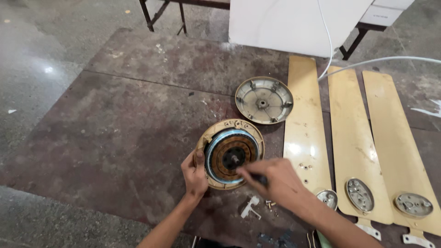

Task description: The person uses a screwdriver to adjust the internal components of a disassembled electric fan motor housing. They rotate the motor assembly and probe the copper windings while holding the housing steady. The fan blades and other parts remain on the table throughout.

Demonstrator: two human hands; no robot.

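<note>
Head view: you looked down at a worn brown sheet (115, 138) on a grey floor (36, 55), with ceiling-fan parts spread across it
Motor: the fan motor (231, 155) lay near the sheet's front edge, open side up, a gold rim around a blue-edged ring and copper windings, with a dark hub in the middle
Left hand: your left hand (194, 173) gripped the motor's left rim, thumb on top of the rim and fingers curled under its edge
Right hand: your right hand (271, 177) was closed, fingers pinched together over the windings just right of the hub; a dark bit showed under the fingers, but you could not tell what it was
Cover: a round grey cover (264, 99) lay inside up, just beyond the motor and apart from it, touching the nearest blade's left edge
Blades: three gold blades (353, 138) lay side by side to the right of the motor, their bracket ends toward you; your right forearm crossed the near end of the first one
Screws: a few small screws (271, 204) lay on the sheet just below your right hand
Bracket: a small white bracket (251, 206) lay just left of the screws
Box: a white box (294, 23) stood at the far edge of the sheet, with a white cable (381, 60) running from it over the blades
Frame: dark metal legs (151, 16) stood beyond the sheet, top left
</note>
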